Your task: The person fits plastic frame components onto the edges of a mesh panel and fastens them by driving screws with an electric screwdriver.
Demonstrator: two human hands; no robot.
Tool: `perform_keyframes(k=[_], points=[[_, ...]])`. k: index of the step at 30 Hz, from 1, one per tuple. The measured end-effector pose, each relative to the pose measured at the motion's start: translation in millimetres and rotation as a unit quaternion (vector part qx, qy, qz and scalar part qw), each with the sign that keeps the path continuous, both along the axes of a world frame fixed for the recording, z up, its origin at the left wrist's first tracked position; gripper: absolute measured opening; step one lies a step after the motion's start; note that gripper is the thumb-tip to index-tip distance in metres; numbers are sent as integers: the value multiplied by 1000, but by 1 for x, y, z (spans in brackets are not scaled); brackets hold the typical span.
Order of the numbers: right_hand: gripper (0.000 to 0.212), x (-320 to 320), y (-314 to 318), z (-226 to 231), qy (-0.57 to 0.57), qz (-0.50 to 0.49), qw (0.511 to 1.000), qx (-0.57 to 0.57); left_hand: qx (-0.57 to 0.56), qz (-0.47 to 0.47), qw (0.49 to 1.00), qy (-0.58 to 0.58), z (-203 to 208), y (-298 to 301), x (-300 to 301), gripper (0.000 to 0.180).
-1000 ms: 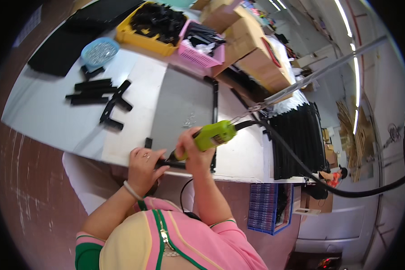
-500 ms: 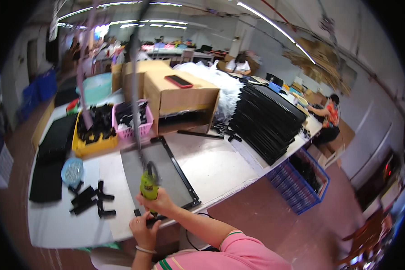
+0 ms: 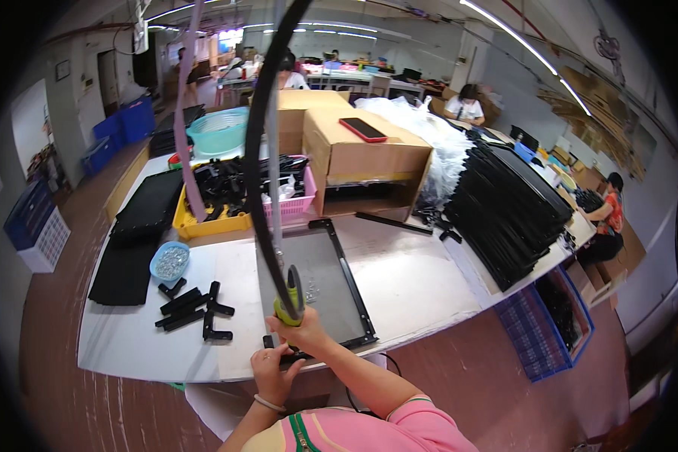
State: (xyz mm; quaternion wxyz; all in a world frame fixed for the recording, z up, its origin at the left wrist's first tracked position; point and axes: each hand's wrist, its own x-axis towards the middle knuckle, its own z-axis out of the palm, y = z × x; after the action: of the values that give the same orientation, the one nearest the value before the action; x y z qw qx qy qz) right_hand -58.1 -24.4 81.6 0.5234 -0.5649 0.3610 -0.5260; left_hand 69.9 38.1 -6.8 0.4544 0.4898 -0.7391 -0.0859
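Note:
My right hand (image 3: 306,334) is wrapped around a green electric screwdriver (image 3: 288,300), which hangs from above and points down at the near side of a black frame (image 3: 349,280). Beside it, my left hand (image 3: 272,374) pinches the frame's near bar, thumb and fingers on either side. Where the tip meets the bar is hidden by my hands. Inside the frame lies a grey sheet (image 3: 315,260) with small metal bits (image 3: 310,291) on it. Left of the frame are black L-shaped corner pieces (image 3: 217,325), short black bars (image 3: 182,309) and a blue bowl (image 3: 156,265) of small metal parts.
A yellow crate (image 3: 215,225) and pink basket (image 3: 302,205) hold black parts. Behind stand a cardboard box (image 3: 369,162) with a phone (image 3: 362,129) on top and a stack of black panels (image 3: 505,215). A blue crate (image 3: 533,339) sits right of the table. Several people work farther off.
My view has swung left, so the table and hands appear farther right. Both hands keep their places at the screwdriver and the frame's near bar.

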Motion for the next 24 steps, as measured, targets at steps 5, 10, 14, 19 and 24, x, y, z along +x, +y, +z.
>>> perform_keyframes(k=[5, 10, 14, 19, 24], points=[[25, -3, -1, 8, 29, 15, 999, 38, -34, 19, 999, -6, 5, 0, -2, 47], [31, -5, -3, 3, 35, -9, 999, -38, 13, 3, 1000, -17, -1, -1, -1, 49], [31, -6, 1, 3, 29, -4, 1000, 4, 43, -58, 997, 10, 7, 0, 11, 47], [17, -5, 5, 9, -12, 25, 1000, -2, 45, 59, 945, 319, 124, -2, 64, 32], [11, -3, 9, 4, -13, 28, 999, 26, -283, 28, 953, 100, 278, 46, 119, 30]])
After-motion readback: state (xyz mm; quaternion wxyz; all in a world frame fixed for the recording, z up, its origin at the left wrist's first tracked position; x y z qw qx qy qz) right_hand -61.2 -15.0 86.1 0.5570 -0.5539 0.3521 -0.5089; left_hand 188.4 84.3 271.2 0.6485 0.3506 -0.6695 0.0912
